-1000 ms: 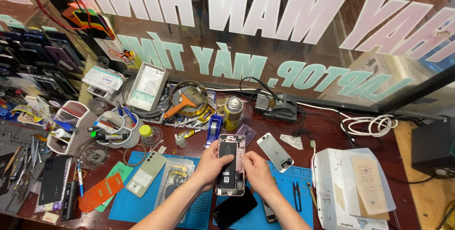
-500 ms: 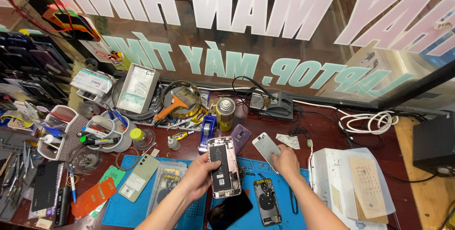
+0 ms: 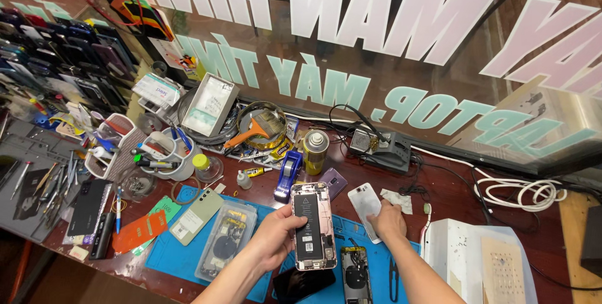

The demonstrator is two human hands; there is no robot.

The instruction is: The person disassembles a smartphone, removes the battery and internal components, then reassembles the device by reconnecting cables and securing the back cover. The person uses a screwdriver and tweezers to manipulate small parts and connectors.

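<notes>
Two hands apart: left hand [image 3: 276,236] clamps opened phone [image 3: 311,225] w/ battery up for access; right hand [image 3: 387,221] presses white phone [image 3: 364,204] flat on surface [image 3: 451,197].

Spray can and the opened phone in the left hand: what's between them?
Head view: a purple phone lies face down between the spray can and the opened phone, partly hidden behind the opened phone's top edge, which the left hand holds.

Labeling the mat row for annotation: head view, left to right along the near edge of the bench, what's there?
Black phone → orange card → clear plastic case → left hand holding the opened phone → right hand on the white phone back → white box.
</notes>
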